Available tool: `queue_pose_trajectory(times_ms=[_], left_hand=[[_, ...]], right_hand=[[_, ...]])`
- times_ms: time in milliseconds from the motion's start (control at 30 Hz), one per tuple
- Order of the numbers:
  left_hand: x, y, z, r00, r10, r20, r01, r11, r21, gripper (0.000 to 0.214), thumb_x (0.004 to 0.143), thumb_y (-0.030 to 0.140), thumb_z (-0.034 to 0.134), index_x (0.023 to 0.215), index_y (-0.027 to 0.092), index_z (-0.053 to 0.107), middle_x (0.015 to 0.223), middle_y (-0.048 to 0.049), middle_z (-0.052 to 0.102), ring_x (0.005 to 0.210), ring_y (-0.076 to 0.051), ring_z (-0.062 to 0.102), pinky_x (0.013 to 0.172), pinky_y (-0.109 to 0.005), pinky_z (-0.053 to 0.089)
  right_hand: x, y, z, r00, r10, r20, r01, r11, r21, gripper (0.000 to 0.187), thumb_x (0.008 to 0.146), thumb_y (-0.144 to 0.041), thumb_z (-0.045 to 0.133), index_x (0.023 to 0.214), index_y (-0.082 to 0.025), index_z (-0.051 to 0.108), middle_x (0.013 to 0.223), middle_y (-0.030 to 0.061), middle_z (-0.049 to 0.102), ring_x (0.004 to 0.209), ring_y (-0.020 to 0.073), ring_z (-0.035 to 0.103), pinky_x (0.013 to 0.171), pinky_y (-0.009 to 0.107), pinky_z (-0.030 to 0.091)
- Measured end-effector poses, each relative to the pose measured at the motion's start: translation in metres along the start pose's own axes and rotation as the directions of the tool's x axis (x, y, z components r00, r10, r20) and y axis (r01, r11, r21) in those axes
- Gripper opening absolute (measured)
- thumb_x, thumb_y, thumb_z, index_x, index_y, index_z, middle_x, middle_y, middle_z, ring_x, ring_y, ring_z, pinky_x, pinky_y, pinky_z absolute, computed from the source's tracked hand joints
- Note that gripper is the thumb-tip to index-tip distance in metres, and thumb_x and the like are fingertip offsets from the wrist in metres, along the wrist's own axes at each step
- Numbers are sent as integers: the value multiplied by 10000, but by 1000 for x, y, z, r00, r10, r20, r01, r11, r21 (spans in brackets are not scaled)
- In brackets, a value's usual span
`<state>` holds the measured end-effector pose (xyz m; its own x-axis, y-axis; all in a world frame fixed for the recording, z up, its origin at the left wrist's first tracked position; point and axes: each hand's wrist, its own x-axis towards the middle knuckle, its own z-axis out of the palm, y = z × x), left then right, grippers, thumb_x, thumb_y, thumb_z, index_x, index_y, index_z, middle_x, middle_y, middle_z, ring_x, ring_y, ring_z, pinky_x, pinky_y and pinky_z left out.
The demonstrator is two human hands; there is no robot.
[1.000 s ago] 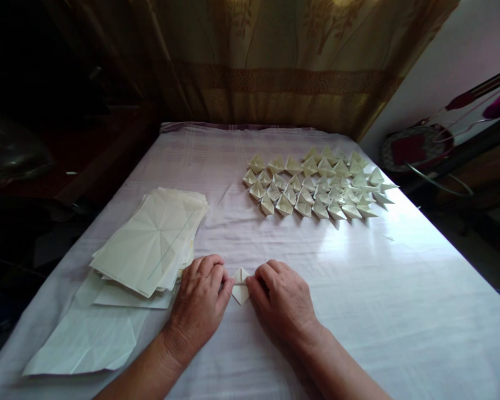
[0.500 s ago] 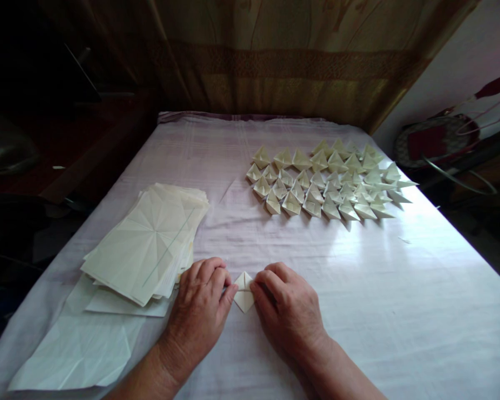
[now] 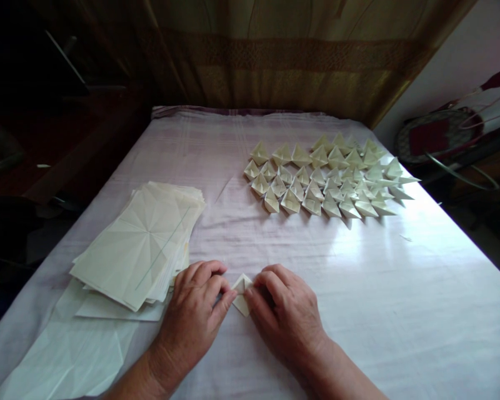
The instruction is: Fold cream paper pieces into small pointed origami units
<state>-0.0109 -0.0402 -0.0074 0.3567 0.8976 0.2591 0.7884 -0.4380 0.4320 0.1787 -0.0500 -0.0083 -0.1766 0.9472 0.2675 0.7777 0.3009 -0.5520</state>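
A small folded paper diamond (image 3: 242, 303), cream-white with a crease across its middle, is pinched at its two side corners close above the cloth. My left hand (image 3: 200, 305) grips its left corner between thumb and forefinger. On the right corner, the thumb and fingers of my right hand (image 3: 285, 308) close in the same way, hiding part of that side. Beyond the hands, to the right, stand rows of several folded paper boats (image 3: 312, 201).
Left of my left hand lies a stack of creased paper sheets (image 3: 125, 250), the top one marked with a green line. A larger thin sheet (image 3: 66, 355) sits under it. The checked cloth (image 3: 400, 311) covers the table; a curtain (image 3: 266, 66) hangs behind.
The right thumb has moved inward over the diamond's right side, and its upper part looks slightly more opened. The view has shifted a little; both hands stay in place.
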Motion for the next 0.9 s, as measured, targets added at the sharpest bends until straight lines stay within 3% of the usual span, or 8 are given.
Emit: queue_pose_trajectory(times_ms=[467, 700, 800, 900], left_hand=[[1, 6, 2, 1000, -25, -6, 26, 998, 65, 175, 931, 278, 537, 769, 219, 567, 1053, -66, 640, 992, -250, 556, 879, -418, 430], [1, 6, 3, 1000, -22, -10, 22, 996, 84, 134, 924, 277, 549, 806, 216, 557, 1054, -68, 630, 1001, -252, 554, 874, -413, 430], [1, 5, 4, 1000, -19, 2, 18, 997, 72, 49, 918, 253, 567, 900, 234, 608, 1066, -53, 625, 1003, -241, 552, 865, -399, 429], [1, 5, 4, 1000, -16, 11, 16, 998, 59, 99, 906, 252, 602, 961, 295, 674, 1086, -33, 620, 1008, -233, 553, 866, -396, 438]], right_hand=[[1, -3, 5, 1000, 14, 8, -13, 991, -133, 264, 963, -252, 485, 705, -213, 517, 723, 20, 564, 688, 161, 512, 667, 292, 328], [3, -3, 4, 999, 44, -18, -45, 996, -83, 169, 938, -245, 517, 776, -213, 553, 748, 14, 590, 682, 158, 530, 661, 276, 345], [3, -1, 4, 999, 35, -14, -36, 998, -43, 143, 924, -234, 550, 790, -217, 598, 798, 13, 622, 699, 150, 553, 670, 265, 368], [3, 2, 3, 999, 36, 4, -36, 999, 2, 143, 906, -218, 589, 769, -218, 631, 818, 10, 636, 721, 142, 575, 683, 252, 400]])
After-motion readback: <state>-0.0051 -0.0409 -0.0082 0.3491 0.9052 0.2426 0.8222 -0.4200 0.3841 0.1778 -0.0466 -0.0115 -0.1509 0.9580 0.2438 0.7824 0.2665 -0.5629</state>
